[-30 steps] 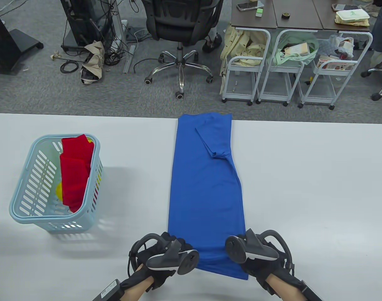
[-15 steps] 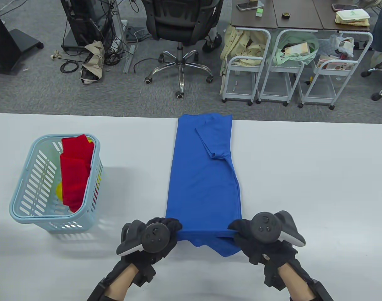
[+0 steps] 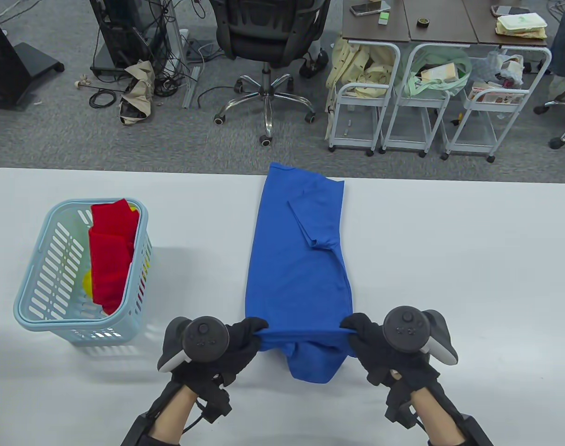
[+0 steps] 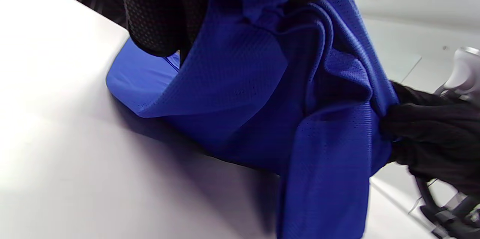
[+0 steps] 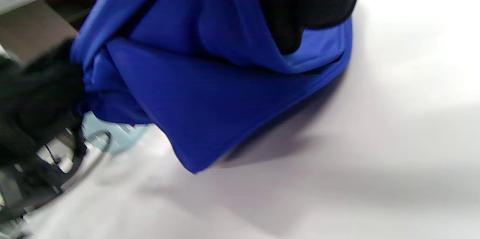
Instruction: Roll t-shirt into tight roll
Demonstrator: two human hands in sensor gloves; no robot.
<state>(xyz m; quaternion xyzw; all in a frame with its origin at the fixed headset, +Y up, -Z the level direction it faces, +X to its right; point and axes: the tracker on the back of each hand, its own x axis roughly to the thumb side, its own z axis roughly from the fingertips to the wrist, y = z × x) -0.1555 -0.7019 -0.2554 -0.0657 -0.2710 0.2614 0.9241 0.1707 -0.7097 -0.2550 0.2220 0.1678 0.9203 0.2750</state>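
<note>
My left hand (image 3: 238, 341) and right hand (image 3: 370, 341) are pinching the blue t-shirt (image 3: 298, 260) at its near fold (hem dangling), right of the basket (image 3: 36, 320).

The left hand (image 3: 226, 341) and right hand (image 3: 379, 346) each cover the fold of the blue t-shirt (image 3: 296, 260) they grip, so the fingers' exact hold cannot be made out. The right wrist view is motion-blurred. The red cloth (image 3: 110, 260) hides most of the yellow item (image 3: 87, 281) in the basket (image 3: 34, 283). Both forearms are cut off beyond the table's near edge.
</note>
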